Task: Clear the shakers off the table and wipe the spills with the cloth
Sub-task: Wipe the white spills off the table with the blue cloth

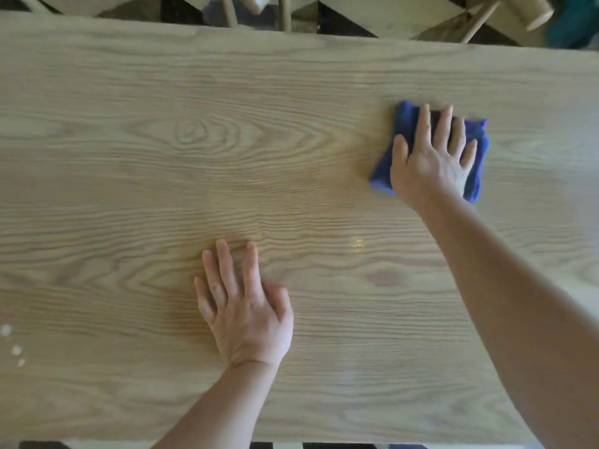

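Note:
A folded blue cloth [406, 124] lies on the light wooden table [162, 140] at the right. My right hand [431, 160] rests flat on top of it, fingers spread, palm pressing it down. My left hand [243, 303] lies flat on the bare wood near the front middle, fingers apart and holding nothing. A small shiny wet patch [356, 244] sits between the two hands. A few pale white spots [13, 345] mark the table at the far left edge. No shakers are in view.
Beyond the table's far edge stand pale wooden chair legs and rungs [285, 11] over a black-and-white patterned floor. Something teal [577, 21] shows at the top right corner. The table's near edge runs along the bottom of the view.

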### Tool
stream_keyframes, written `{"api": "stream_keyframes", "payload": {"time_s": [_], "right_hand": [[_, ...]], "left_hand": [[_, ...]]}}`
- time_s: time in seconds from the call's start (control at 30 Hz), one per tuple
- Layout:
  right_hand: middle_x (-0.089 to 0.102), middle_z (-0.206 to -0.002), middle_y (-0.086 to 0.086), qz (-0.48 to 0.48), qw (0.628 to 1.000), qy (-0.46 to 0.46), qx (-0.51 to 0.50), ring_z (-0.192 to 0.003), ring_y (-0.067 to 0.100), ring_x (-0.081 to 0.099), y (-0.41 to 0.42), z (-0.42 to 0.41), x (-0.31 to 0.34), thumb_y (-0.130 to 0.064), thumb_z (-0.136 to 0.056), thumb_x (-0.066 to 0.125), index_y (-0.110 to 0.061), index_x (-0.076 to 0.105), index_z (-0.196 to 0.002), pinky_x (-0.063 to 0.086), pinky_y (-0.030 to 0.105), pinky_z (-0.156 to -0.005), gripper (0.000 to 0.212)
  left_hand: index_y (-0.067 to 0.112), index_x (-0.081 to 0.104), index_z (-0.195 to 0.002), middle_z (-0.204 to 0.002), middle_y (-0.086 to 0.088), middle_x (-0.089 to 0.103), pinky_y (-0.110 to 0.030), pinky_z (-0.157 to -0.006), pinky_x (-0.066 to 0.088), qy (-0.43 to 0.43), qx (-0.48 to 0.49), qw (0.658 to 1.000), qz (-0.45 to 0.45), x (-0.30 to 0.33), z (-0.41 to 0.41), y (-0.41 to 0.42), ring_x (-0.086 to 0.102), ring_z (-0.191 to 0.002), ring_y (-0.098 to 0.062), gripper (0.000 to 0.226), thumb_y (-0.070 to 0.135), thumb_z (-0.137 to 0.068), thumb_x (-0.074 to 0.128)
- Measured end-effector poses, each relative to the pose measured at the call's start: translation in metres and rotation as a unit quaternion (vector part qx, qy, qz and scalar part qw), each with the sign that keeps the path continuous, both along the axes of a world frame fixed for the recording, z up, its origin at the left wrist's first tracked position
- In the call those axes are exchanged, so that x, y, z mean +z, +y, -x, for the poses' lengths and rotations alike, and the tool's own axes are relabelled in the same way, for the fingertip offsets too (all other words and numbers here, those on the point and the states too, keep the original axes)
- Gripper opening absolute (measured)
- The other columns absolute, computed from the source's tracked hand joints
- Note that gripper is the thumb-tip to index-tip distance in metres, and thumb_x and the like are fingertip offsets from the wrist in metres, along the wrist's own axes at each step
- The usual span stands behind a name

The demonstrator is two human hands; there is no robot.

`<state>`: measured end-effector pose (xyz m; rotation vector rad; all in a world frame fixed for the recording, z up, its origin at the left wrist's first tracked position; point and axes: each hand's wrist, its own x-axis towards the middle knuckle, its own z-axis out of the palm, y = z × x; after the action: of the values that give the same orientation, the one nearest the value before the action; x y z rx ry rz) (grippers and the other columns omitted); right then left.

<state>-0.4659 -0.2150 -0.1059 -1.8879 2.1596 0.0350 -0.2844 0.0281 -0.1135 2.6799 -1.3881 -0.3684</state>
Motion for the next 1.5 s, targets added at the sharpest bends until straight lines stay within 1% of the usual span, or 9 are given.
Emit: {"api": "stream_keyframes", "payload": {"time_s": [0.13, 0.37, 0.6, 0.73, 0.9, 1.1, 1.2, 1.37, 1.5], "right_hand": [[-0.001, -0.167, 0.01, -0.008, 1.0, 0.003, 0.028, -0.154, 0.029, -0.004, -0.05, -0.082, -0.004, -0.051, -0.101, 0.024, -0.021, 0.007, -0.16, -0.004, 0.056, -0.122, 0.068], [0.007, -0.167, 0.012, 0.015, 0.972, -0.023, 0.235, -0.154, 0.032, 0.001, 0.022, -0.183, -0.007, -0.049, -0.101, 0.028, -0.019, 0.015, -0.159, -0.002, 0.058, -0.121, 0.067], [0.025, -0.164, 0.003, 0.043, 0.902, -0.012, 0.43, -0.152, 0.026, 0.019, 0.07, -0.126, -0.011, -0.05, -0.094, 0.037, -0.029, 0.032, -0.155, 0.009, 0.055, -0.122, 0.064], [0.023, -0.165, 0.0, 0.023, 0.922, 0.04, 0.385, -0.152, 0.024, 0.018, 0.067, -0.025, -0.001, -0.052, -0.095, 0.035, -0.031, 0.027, -0.156, 0.015, 0.053, -0.122, 0.065], [0.017, -0.166, 0.003, -0.018, 0.981, 0.068, 0.181, -0.152, 0.026, 0.014, -0.009, 0.066, 0.012, -0.055, -0.095, 0.024, -0.029, 0.02, -0.157, 0.014, 0.054, -0.122, 0.068], [0.008, -0.167, 0.007, 0.027, 0.999, 0.027, -0.008, -0.154, 0.027, 0.004, -0.106, -0.01, 0.002, -0.05, -0.099, 0.027, -0.024, 0.016, -0.159, 0.001, 0.056, -0.123, 0.066], [0.004, -0.168, 0.007, 0.017, 0.999, 0.01, 0.029, -0.154, 0.027, 0.0, -0.128, -0.085, 0.002, -0.05, -0.1, 0.023, -0.023, 0.011, -0.159, -0.002, 0.056, -0.122, 0.066], [0.001, -0.168, 0.004, 0.0, 0.975, -0.001, 0.221, -0.154, 0.026, -0.003, -0.091, -0.21, 0.001, -0.048, -0.1, 0.022, -0.025, 0.009, -0.16, -0.006, 0.057, -0.121, 0.066], [0.012, -0.167, 0.003, 0.016, 0.95, -0.026, 0.311, -0.154, 0.025, 0.005, -0.031, -0.227, -0.005, -0.046, -0.099, 0.029, -0.025, 0.021, -0.158, -0.001, 0.054, -0.122, 0.063]], "left_hand": [[0.024, 0.035, -0.149, -0.163, -0.012, 0.019, -0.056, -0.121, 0.013, -0.012, -0.007, 1.0, 0.002, -0.001, 0.0, -0.001, 0.011, -0.152, -0.033, 0.068, 0.035, -0.082, 0.039], [0.024, 0.036, -0.15, -0.164, -0.011, 0.019, -0.056, -0.12, 0.014, -0.013, 0.0, 1.0, 0.004, -0.001, 0.001, -0.002, 0.012, -0.152, -0.031, 0.069, 0.035, -0.081, 0.036], [0.022, 0.042, -0.146, -0.162, -0.012, 0.023, -0.054, -0.121, 0.014, -0.016, -0.001, 1.0, 0.016, -0.002, 0.001, -0.003, 0.014, -0.152, -0.031, 0.067, 0.036, -0.08, 0.038], [0.024, 0.04, -0.147, -0.162, -0.012, 0.023, -0.055, -0.121, 0.014, -0.012, -0.007, 1.0, 0.016, 0.0, 0.001, 0.0, 0.013, -0.153, -0.031, 0.067, 0.035, -0.082, 0.04], [0.023, 0.039, -0.148, -0.163, -0.013, 0.021, -0.055, -0.121, 0.013, -0.007, -0.012, 1.0, -0.005, 0.0, -0.001, -0.002, 0.012, -0.152, -0.032, 0.067, 0.036, -0.082, 0.038], [0.022, 0.039, -0.148, -0.163, -0.014, 0.021, -0.056, -0.121, 0.013, -0.009, -0.019, 1.0, -0.005, -0.001, -0.003, 0.0, 0.014, -0.152, -0.035, 0.067, 0.037, -0.083, 0.037], [0.021, 0.041, -0.147, -0.163, -0.014, 0.021, -0.056, -0.121, 0.013, -0.002, -0.016, 1.0, 0.006, 0.0, -0.001, -0.002, 0.015, -0.151, -0.035, 0.067, 0.037, -0.082, 0.039], [0.022, 0.036, -0.149, -0.164, -0.012, 0.018, -0.055, -0.121, 0.011, -0.005, -0.018, 1.0, 0.006, -0.003, -0.002, 0.0, 0.014, -0.152, -0.035, 0.071, 0.04, -0.081, 0.037], [0.022, 0.037, -0.148, -0.164, -0.012, 0.018, -0.055, -0.121, 0.012, -0.008, -0.016, 1.0, 0.009, -0.002, 0.0, -0.001, 0.014, -0.152, -0.034, 0.071, 0.039, -0.079, 0.038]]}}
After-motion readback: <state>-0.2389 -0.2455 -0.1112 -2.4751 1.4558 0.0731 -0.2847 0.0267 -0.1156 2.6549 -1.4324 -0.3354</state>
